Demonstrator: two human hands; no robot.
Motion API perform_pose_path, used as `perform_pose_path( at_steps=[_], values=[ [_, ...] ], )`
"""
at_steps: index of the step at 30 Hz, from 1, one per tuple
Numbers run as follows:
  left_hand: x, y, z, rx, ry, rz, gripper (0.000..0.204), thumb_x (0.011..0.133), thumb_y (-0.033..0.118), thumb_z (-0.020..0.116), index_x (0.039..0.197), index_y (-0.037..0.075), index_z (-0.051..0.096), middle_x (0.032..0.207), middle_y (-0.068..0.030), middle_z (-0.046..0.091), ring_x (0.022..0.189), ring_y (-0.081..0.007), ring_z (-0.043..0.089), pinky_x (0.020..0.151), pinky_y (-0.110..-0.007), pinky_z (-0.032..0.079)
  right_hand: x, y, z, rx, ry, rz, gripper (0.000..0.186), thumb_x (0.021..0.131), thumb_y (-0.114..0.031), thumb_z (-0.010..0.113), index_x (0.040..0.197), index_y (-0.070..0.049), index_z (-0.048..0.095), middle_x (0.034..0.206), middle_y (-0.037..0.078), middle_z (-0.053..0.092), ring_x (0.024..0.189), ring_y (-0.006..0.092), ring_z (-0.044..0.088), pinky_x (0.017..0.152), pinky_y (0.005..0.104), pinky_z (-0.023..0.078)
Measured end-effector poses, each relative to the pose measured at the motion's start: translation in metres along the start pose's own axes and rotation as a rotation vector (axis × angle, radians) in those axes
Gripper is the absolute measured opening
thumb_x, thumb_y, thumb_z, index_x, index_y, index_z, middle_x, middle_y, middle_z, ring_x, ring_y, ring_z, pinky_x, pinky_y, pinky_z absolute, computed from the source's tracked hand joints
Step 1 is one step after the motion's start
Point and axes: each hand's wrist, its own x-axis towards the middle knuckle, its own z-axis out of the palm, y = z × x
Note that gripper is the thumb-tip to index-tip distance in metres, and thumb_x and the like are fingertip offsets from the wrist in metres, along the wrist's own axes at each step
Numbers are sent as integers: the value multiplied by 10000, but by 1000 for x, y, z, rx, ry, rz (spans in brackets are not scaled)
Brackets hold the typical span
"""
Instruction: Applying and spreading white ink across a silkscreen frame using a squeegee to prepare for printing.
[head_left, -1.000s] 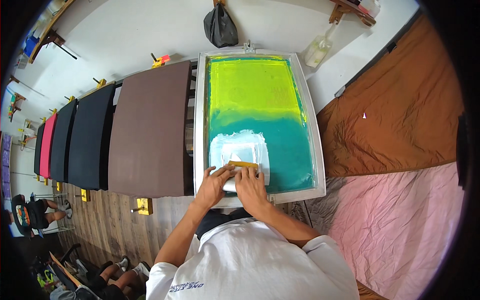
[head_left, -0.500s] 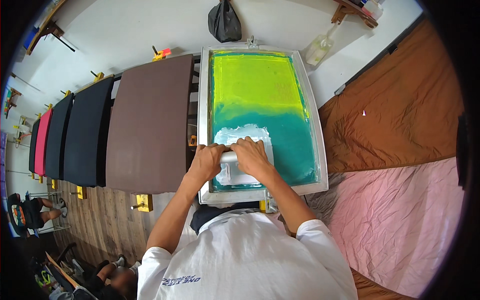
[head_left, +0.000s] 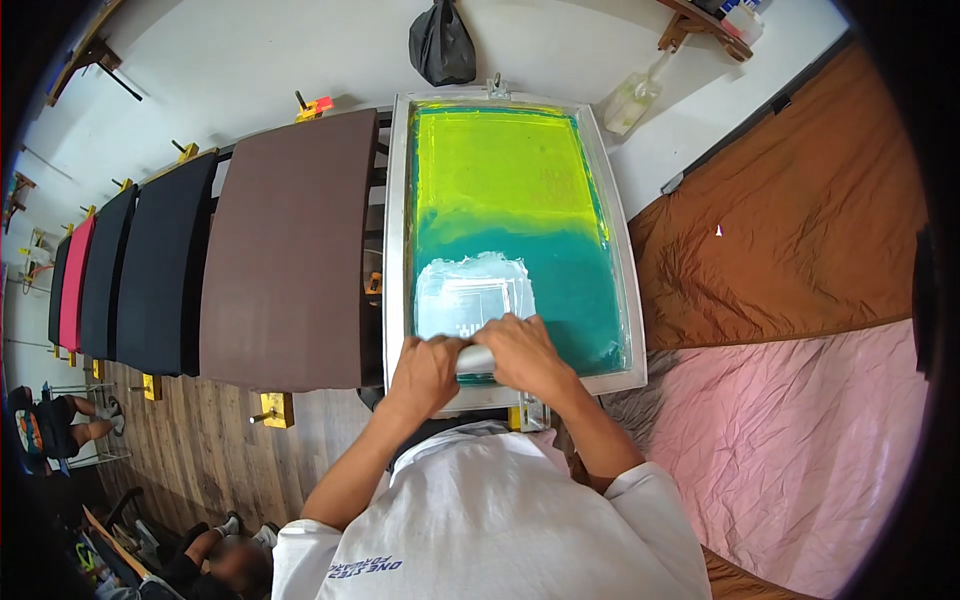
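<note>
A silk screen in a pale metal frame [head_left: 632, 300] lies in front of me, its mesh lime green [head_left: 495, 160] at the far half and teal [head_left: 575, 280] nearer. White ink [head_left: 465, 270] spreads over the near left part, around a small outlined design. At the screen's near end both hands are closed over a squeegee with a pale, rounded handle [head_left: 475, 358]: my left hand [head_left: 425, 372] on its left part, my right hand [head_left: 532, 355] on its right. The squeegee's blade is hidden under them. A hinge clamp [head_left: 497, 88] sits at the far edge.
Left stands a row of shirt boards covered brown [head_left: 285, 250], black [head_left: 165, 270] and pink [head_left: 77, 280], with yellow brackets [head_left: 275, 410]. Two other people [head_left: 50, 425] [head_left: 230, 565] are at lower left. A black bag [head_left: 442, 45] hangs ahead. Brown [head_left: 770, 260] and pink [head_left: 770, 440] fabrics lie right.
Both hands went a little away from me half a second ago, gripping over the squeegee, and have since drawn back toward my body with it, uncovering more white ink and the design.
</note>
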Motion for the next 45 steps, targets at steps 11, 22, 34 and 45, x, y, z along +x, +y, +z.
perform_pose_path(
  at_steps=[11,22,34,45],
  values=[
    [15,-47,32,-20,60,210,692,646,-106,641,1298,115,572,1355,-70,577,1283,-249,515,1051,-460,375,2,-21,55,-470,304,135,295,782,-105,630,1065,-22,648,1051,115,592,1032,271,547,803,443,400],
    [-3,-20,19,191,170,98,534,798,-43,554,1323,53,563,1365,-133,564,1298,-275,515,1066,-472,355,1,-5,41,-133,382,-53,445,736,13,617,1178,-35,597,1172,123,553,1134,267,514,895,439,367],
    [-15,5,29,195,77,128,613,737,-73,575,1337,47,555,1342,-150,571,1276,-296,524,1075,-484,336,-37,5,42,20,283,-14,561,657,47,655,1201,-62,576,1191,94,538,1123,270,510,882,461,358],
    [109,-26,11,151,-12,84,443,699,-56,620,1098,112,711,963,-137,716,885,-351,678,833,-465,498,47,61,-14,-68,59,162,326,722,-6,672,1042,-70,664,1048,124,636,1058,330,592,853,543,461]
  ],
)
